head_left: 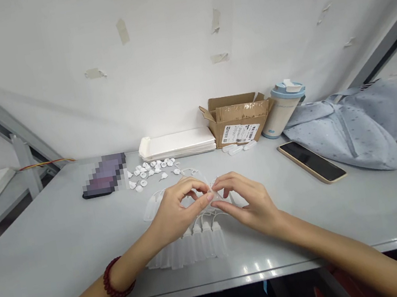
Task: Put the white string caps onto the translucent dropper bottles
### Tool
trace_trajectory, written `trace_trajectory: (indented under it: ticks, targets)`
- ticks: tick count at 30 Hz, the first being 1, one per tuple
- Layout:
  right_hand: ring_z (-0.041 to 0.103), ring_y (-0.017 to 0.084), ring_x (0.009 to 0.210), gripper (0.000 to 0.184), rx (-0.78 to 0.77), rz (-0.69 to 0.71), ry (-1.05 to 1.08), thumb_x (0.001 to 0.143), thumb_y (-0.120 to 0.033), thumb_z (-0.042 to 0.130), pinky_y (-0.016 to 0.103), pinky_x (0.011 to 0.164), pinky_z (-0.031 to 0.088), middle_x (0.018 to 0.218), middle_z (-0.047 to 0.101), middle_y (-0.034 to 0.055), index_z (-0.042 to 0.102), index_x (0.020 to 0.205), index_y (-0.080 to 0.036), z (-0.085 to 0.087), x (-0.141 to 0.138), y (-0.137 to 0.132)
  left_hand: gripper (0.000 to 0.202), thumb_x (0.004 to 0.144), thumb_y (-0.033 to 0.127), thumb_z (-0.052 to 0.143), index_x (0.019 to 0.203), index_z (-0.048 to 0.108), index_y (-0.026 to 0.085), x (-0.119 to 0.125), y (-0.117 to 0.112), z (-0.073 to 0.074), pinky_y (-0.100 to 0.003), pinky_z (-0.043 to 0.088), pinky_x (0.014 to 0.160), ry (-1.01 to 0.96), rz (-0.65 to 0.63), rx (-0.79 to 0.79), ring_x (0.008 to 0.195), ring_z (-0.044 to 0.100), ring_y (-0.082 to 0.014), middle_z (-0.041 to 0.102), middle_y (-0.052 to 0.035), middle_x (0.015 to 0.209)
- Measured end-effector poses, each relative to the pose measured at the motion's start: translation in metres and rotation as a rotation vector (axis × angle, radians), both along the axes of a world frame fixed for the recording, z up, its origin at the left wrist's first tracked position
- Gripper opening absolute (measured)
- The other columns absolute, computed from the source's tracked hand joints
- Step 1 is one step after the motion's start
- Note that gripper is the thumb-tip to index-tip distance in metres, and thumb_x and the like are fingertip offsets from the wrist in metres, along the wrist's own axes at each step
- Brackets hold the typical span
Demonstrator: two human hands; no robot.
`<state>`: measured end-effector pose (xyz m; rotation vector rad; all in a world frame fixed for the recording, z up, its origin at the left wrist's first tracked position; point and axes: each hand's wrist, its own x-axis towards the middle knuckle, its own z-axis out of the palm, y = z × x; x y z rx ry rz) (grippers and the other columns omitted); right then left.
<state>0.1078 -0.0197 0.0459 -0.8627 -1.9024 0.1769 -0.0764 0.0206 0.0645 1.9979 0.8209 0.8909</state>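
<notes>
Left hand (pixel 178 210): thumb and fingertips drawn together on a small clear piece (pixel 217 196); bead bracelet (pixel 117 278) round the wrist
Right hand (pixel 249 203): thumb and fingers bent in a pinch on the same piece, opposite the left
Clear piece: between the fingertips, above the middle of the worktop (pixel 67 251); fingers cover much of it, so I cannot tell its long axis or which way it points
Bottles (pixel 195 247): translucent, lying side by side below the hands; long axes run towards the near edge, looped necks away from it; contents unclear
Caps (pixel 152 169): white, loose, beyond the left hand
Carton (pixel 241 121): flaps up, inside hidden; white label (pixel 240 133), print too small to read
Tumbler (pixel 283 109): lidded, contents hidden; small blue mark, unreadable
</notes>
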Motion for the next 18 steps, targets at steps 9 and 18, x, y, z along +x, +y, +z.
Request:
trace_trajectory:
  ticks: [9, 18]
  targets:
    - [0.070, 0.018, 0.083, 0.027, -0.750, 0.356, 0.438, 0.084, -0.027, 0.062, 0.033, 0.075, 0.057, 0.091, 0.072, 0.0064, 0.060, 0.109, -0.018, 0.0110, 0.0030, -0.0040, 0.015, 0.088, 0.030, 0.055, 0.087, 0.062, 0.018, -0.0032, 0.0032, 0.0028, -0.029, 0.048, 0.077, -0.091, -0.100, -0.119, 0.085, 0.058, -0.0167, 0.061, -0.0042, 0.088]
    - [0.071, 0.022, 0.082, 0.035, -0.808, 0.211, 0.518, 0.073, -0.032, 0.073, 0.039, 0.078, 0.057, 0.087, 0.073, 0.0065, 0.063, 0.102, -0.016, 0.0061, 0.0006, -0.0009, 0.013, 0.089, 0.028, 0.053, 0.090, 0.064, 0.020, -0.0013, 0.0011, -0.0018, -0.029, 0.048, 0.072, 0.013, 0.152, 0.125, 0.080, 0.059, -0.0162, 0.065, -0.0030, 0.088]
